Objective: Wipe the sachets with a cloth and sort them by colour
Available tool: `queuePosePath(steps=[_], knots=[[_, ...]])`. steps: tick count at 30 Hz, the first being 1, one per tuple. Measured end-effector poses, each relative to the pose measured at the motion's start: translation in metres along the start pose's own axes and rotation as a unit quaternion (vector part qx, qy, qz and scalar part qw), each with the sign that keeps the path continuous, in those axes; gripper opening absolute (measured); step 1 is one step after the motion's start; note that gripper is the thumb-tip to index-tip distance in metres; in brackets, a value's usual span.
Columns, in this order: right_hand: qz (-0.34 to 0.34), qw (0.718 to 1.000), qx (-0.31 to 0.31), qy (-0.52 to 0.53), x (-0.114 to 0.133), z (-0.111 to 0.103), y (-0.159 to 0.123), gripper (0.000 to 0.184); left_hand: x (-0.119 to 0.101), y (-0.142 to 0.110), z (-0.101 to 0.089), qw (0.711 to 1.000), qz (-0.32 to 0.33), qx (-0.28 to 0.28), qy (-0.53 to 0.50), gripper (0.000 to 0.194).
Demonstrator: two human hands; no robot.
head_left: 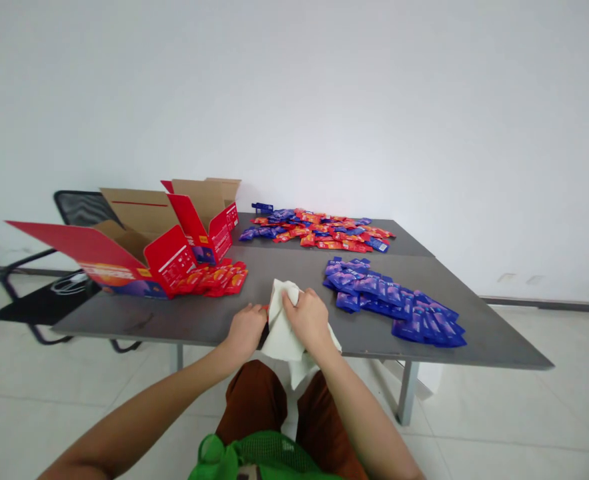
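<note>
Well, beyond the grey table (294, 267), a bare white wall (294, 100); beneath the table, pale floor tiles (499, 400). Behind the table's left corner, a black mesh chair (81, 210). On the table's left end, two open red cardboard boxes (124, 247), flaps spread wide, with a spill of red sachets (214, 280) against the nearer box. Toward the table's far edge, a loose heap of mixed red and blue sachets (319, 230); on the table's right half, overlapping rows of blue sachets (389, 300). Below the table's near edge, brown trousers (249, 407) and a green mesh bag (259, 457). At that same edge, a crumpled white sheet (281, 333), cloth or paper unclear, between the two hands. Left hand (247, 330) against the sheet's left fold, fingers (251, 310) pressed together, any pinch hidden; right hand (309, 320) over the sheet, fingers (291, 303) curled close together, pressing on its top fold.
</note>
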State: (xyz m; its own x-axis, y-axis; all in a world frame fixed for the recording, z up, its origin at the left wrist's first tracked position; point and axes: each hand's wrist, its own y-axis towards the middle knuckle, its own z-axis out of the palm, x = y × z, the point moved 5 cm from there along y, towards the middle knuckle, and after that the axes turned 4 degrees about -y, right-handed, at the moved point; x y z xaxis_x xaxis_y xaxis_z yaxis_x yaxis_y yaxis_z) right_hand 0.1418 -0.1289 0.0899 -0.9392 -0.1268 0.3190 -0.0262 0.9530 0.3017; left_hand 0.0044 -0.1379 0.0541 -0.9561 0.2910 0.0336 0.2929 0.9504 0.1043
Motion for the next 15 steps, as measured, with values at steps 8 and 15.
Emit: queuePosePath(steps=[8, 15], knots=[[0.051, 0.998, 0.003, -0.041, 0.012, 0.05, 0.009, 0.04, 0.021, -0.018, 0.003, 0.992, -0.013, 0.118, -0.036, 0.048], [0.1, 0.989, -0.023, -0.109, -0.011, 0.046, 0.007, 0.045, 0.033, -0.019, 0.002, 0.982, 0.045, 0.165, -0.076, 0.065]])
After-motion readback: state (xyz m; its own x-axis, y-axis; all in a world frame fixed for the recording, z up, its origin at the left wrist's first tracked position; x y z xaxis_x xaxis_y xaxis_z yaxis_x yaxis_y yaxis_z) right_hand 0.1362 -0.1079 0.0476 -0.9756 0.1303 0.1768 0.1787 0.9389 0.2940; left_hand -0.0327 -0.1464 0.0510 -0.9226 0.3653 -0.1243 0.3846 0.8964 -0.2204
